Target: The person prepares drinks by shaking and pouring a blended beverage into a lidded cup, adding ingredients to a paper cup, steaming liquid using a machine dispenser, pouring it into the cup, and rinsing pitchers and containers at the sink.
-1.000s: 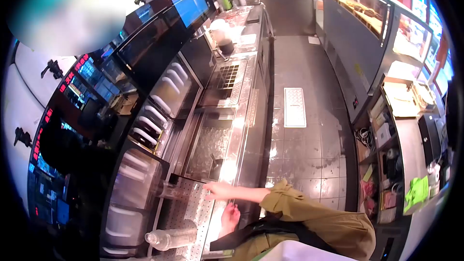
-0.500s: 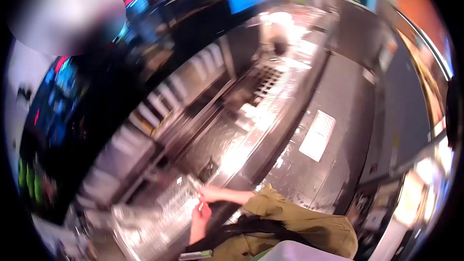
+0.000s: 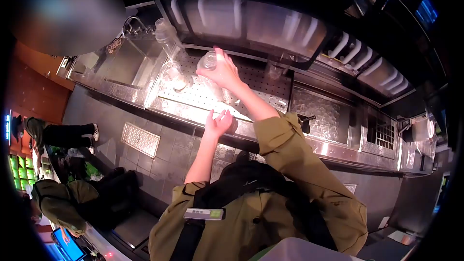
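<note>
Seen from the middle of the view, a long metal counter (image 3: 333,150) runs from 10 o'clock over to 3 o'clock. At 6 o'clock is the wearer's olive shirt (image 3: 241,241), with a dark tiled floor (image 3: 108,116) showing toward 8 o'clock. Tubs (image 3: 220,17) with white handles line the counter's back from 12 to 2 o'clock. A holed tray (image 3: 253,75) lies in the counter around 12 o'clock. One co-worker (image 3: 58,205) in olive leans at 8 o'clock; another person (image 3: 70,137) stands at 9 o'clock. A metal well (image 3: 344,123) sits at 3 o'clock, a ridged floor plate (image 3: 140,139) between 8 and 9.

The right hand (image 3: 223,71), toward 11 o'clock, is wrapped around a clear container (image 3: 207,61) over the tray; whether its base touches cannot be told. The left hand (image 3: 219,122), near the middle beside the counter's front edge, is loosely spread, palm up. A clear bottle (image 3: 165,33) is at 11 o'clock, a clear cup (image 3: 178,81) at 10. Smallest, a name tag (image 3: 204,213) sits on the shirt at 7 o'clock.
</note>
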A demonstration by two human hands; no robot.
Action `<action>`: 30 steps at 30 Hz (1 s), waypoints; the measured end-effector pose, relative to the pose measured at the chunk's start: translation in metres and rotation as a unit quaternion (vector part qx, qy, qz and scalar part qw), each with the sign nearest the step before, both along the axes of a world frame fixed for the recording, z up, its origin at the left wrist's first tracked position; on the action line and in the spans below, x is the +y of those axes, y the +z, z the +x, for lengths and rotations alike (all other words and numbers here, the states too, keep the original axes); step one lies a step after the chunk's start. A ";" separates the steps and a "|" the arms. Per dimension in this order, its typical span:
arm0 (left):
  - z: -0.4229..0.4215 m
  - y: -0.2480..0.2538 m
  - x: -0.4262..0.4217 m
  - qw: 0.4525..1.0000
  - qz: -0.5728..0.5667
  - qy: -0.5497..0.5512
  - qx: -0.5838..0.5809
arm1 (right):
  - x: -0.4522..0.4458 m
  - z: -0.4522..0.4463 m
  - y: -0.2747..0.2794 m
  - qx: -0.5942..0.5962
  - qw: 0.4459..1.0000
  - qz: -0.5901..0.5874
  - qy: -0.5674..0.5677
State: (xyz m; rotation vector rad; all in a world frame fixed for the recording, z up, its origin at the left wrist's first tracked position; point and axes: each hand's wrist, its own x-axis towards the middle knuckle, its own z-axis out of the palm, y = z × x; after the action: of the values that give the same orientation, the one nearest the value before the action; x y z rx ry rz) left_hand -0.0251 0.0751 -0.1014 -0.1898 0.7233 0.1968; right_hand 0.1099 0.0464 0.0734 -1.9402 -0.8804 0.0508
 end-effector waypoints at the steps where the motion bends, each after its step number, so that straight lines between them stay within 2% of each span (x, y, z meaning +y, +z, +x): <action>1: 0.014 0.013 0.008 0.999 -0.045 0.007 -0.009 | 0.009 0.009 -0.005 0.044 0.999 0.001 0.026; 2: 0.027 0.027 0.015 0.996 -0.089 0.013 -0.017 | 0.013 0.013 -0.009 0.089 0.995 0.003 0.050; 3: 0.038 0.039 0.017 0.997 -0.059 0.031 -0.028 | 0.006 0.014 -0.008 0.096 0.993 0.024 0.068; 5: 0.059 0.053 0.021 0.997 0.004 0.061 -0.049 | -0.016 0.018 -0.038 0.107 0.978 0.158 0.084; 6: 0.072 0.030 0.036 0.994 0.073 0.045 -0.073 | -0.036 0.019 -0.052 0.220 0.932 0.281 0.067; 7: 0.077 0.026 0.043 0.995 0.066 0.041 -0.068 | -0.065 0.015 -0.049 0.325 0.900 0.290 -0.015; 8: 0.081 0.021 0.050 0.996 0.057 0.035 -0.064 | -0.090 0.019 -0.075 0.295 0.898 0.318 -0.073; 9: 0.080 -0.001 0.063 0.993 0.081 0.022 -0.080 | -0.112 0.016 -0.087 0.267 0.922 0.255 -0.118; 10: 0.074 -0.023 0.072 0.990 0.106 0.001 -0.097 | -0.127 0.012 -0.111 0.129 0.975 0.113 -0.141; 11: 0.064 -0.006 0.062 0.983 0.183 -0.015 -0.017 | -0.136 0.008 -0.141 0.089 0.987 0.047 -0.129; 12: 0.048 0.030 0.049 0.962 0.265 -0.034 0.055 | -0.141 -0.001 -0.157 0.113 0.985 -0.020 -0.130; 13: 0.035 0.049 0.041 0.928 0.348 -0.046 0.121 | -0.149 -0.007 -0.163 0.031 0.992 -0.045 -0.110; 14: 0.028 0.049 0.042 0.964 0.247 -0.042 0.087 | -0.152 -0.009 -0.174 0.001 0.992 -0.073 -0.103; 15: 0.016 0.044 0.041 0.961 0.269 -0.062 0.034 | -0.154 -0.007 -0.170 -0.016 0.991 -0.098 -0.094; 16: 0.015 0.068 0.016 0.962 0.264 -0.069 0.034 | -0.160 -0.007 -0.162 -0.033 0.989 -0.123 -0.080; 19: 0.026 0.083 -0.039 0.884 0.434 -0.174 -0.013 | -0.202 -0.001 -0.122 0.043 0.995 -0.060 -0.071; 20: 0.043 0.085 -0.064 0.856 0.474 -0.204 -0.030 | -0.229 0.006 -0.118 0.161 0.987 0.015 0.012; 21: 0.058 0.093 -0.099 0.831 0.499 -0.224 -0.103 | -0.266 0.007 -0.096 0.318 0.940 0.084 0.092; 22: 0.075 0.106 -0.143 0.797 0.523 -0.243 -0.179 | -0.307 0.007 -0.072 0.459 0.859 0.151 0.166; 24: 0.107 0.127 -0.239 0.743 0.529 -0.303 -0.275 | -0.394 -0.007 -0.064 0.384 0.902 0.147 0.130; 26: 0.141 0.140 -0.338 0.647 0.532 -0.397 -0.374 | -0.477 -0.024 -0.050 0.329 0.916 0.230 0.006; 27: 0.164 0.140 -0.395 0.586 0.589 -0.356 -0.427 | -0.535 -0.034 -0.041 0.273 0.919 0.273 -0.085; 28: 0.166 0.158 -0.442 0.621 0.522 -0.385 -0.440 | -0.580 -0.043 -0.056 0.154 0.951 0.154 -0.220; 30: 0.181 0.161 -0.534 0.601 0.499 -0.338 -0.525 | -0.639 -0.060 -0.027 0.099 0.935 0.065 -0.335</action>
State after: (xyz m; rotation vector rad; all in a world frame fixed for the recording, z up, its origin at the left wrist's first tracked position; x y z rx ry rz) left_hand 0.1555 -0.4591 0.0593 1.0124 -0.6198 -0.2729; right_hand 0.0498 -0.5922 0.0465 -1.9715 -0.0585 -0.2057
